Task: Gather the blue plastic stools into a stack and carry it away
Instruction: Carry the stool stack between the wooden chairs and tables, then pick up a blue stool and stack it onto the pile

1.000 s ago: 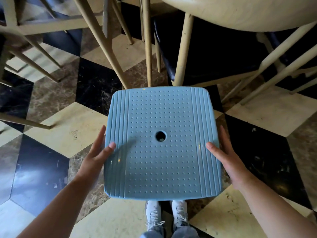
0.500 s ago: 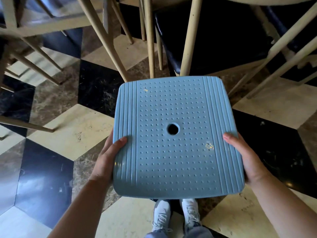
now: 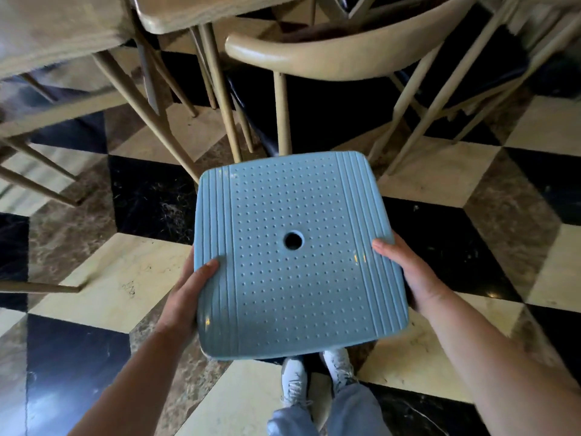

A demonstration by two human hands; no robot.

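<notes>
A blue plastic stool (image 3: 295, 250) is held up off the floor (image 3: 119, 278), seen from straight above so that only its square seat shows, with a round hole (image 3: 293, 240) in the middle, rows of small raised dots across the centre and ribbed bands along its left and right edges. The left hand (image 3: 185, 297) grips the seat's left edge near the near-left corner, thumb lying on the ribbed band on top and fingers hidden beneath. The right hand (image 3: 408, 275) grips the right edge about halfway along, thumb tip on the ribbed band, the rest of the fingers tucked under the rim. Whether more stools are nested beneath the seat cannot be told, since the seat hides everything under it. Below the near edge of the seat 2 white shoes (image 3: 314, 379) stand on the floor, which is laid in cream, black and brown marble tiles. Beyond the far edge stands a chair (image 3: 330, 58) with a curved beige back and dark seat, and to its left the slanted beige legs of a table (image 3: 63, 29).
</notes>
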